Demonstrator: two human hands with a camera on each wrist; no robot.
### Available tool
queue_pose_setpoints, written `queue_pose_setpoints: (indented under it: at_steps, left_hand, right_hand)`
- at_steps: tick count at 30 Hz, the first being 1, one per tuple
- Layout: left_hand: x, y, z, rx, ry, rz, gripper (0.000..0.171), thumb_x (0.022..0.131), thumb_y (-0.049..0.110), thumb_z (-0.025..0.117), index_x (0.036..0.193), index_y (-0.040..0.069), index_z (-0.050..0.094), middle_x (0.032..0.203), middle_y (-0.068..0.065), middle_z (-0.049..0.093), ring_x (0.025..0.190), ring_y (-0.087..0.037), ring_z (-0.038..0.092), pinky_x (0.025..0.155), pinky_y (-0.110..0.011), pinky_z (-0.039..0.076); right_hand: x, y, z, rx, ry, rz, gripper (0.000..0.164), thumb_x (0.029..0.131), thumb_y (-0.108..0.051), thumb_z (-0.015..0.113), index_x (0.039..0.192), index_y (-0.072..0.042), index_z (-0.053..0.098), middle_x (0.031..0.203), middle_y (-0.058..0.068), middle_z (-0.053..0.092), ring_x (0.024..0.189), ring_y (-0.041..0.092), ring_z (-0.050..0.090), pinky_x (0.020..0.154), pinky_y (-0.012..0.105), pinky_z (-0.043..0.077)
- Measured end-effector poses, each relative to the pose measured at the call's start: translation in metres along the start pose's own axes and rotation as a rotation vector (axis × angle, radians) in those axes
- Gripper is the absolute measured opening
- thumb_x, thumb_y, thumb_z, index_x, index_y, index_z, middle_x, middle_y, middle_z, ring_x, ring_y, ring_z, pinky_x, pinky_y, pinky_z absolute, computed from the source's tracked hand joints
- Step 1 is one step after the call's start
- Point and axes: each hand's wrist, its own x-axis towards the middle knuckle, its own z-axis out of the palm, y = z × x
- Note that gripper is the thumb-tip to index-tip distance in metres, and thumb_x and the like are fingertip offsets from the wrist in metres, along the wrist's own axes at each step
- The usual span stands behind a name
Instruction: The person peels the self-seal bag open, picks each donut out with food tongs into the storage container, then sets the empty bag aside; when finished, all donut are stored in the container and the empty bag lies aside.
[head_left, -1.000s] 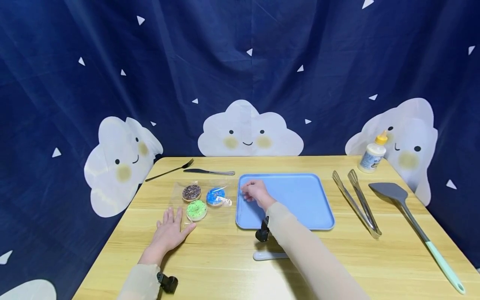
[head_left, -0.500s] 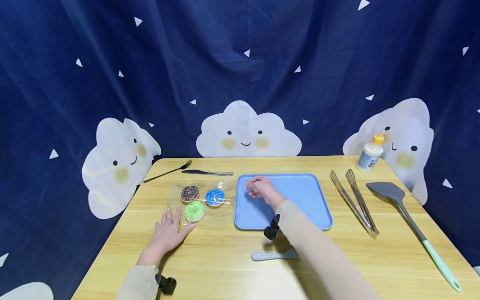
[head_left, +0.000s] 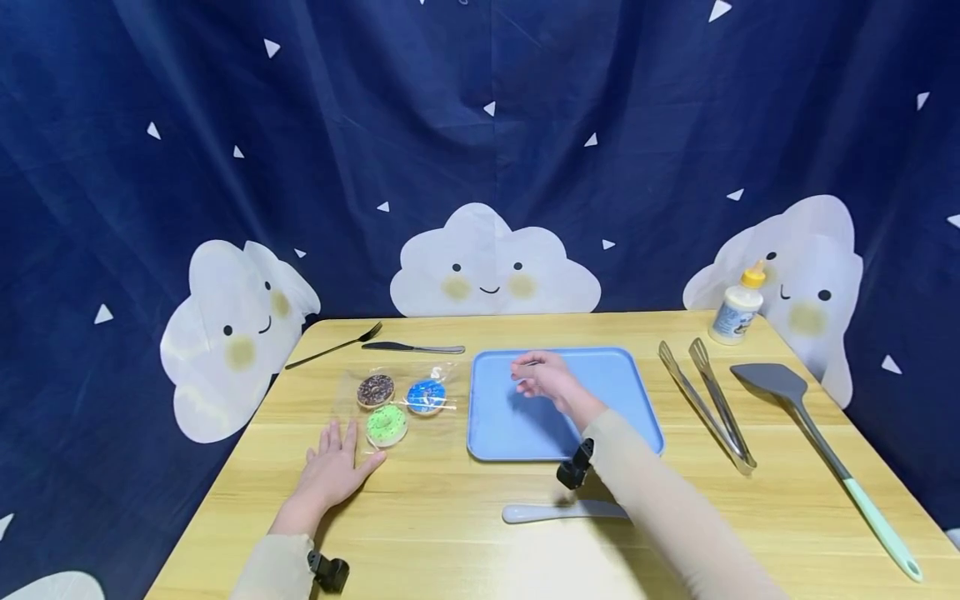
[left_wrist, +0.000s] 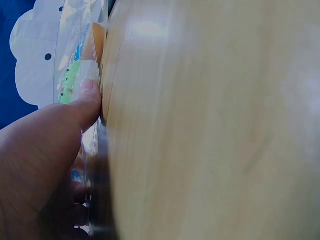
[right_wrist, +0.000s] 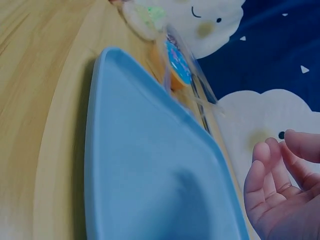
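A clear plastic bag with three toy donuts lies left of the blue tray. Inside it are a brown donut, a blue donut and a green donut. My left hand rests with fingers spread on the bag's near left edge, its thumb on the plastic in the left wrist view. Above the tray hovers my right hand, fingers loosely bent and holding nothing. The right wrist view shows this hand with its palm bare.
A fork and table knife lie at the back left. Metal tongs, a grey turner and a yellow-capped bottle are on the right. A pale-handled knife or spreader lies in front of the tray.
My right hand has moved rightward over the tray, from its left side toward the middle, and its fingers have loosened. The left hand stays on the bag's edge.
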Motion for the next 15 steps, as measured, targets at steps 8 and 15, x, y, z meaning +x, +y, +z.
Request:
queue_pose_setpoints:
  at_steps: [8,15]
  left_hand:
    - [0.0,-0.004,0.0,-0.02,0.001,0.006,0.098,0.087,0.069,0.036,0.145,-0.007,0.013,0.145,-0.037,0.0,0.131,-0.054,0.001,0.1,-0.069,0.005]
    - [-0.001,-0.008,0.0,-0.025,-0.004,0.009,0.097,0.087,0.068,0.037,0.145,-0.007,0.014,0.145,-0.037,0.001,0.131,-0.054,0.001,0.1,-0.07,0.005]
  right_hand:
    - [-0.023,0.008,-0.035,-0.051,0.012,-0.017,0.032,0.09,-0.011,0.061,0.114,0.008,0.053,0.103,0.024,0.061,0.073,0.023,0.063,0.074,0.039,0.053]
    - [-0.051,0.02,-0.073,-0.032,0.058,-0.057,0.037,0.091,-0.01,0.059,0.118,0.012,0.049,0.097,0.019,0.062,0.07,0.02,0.063,0.067,0.033,0.055]
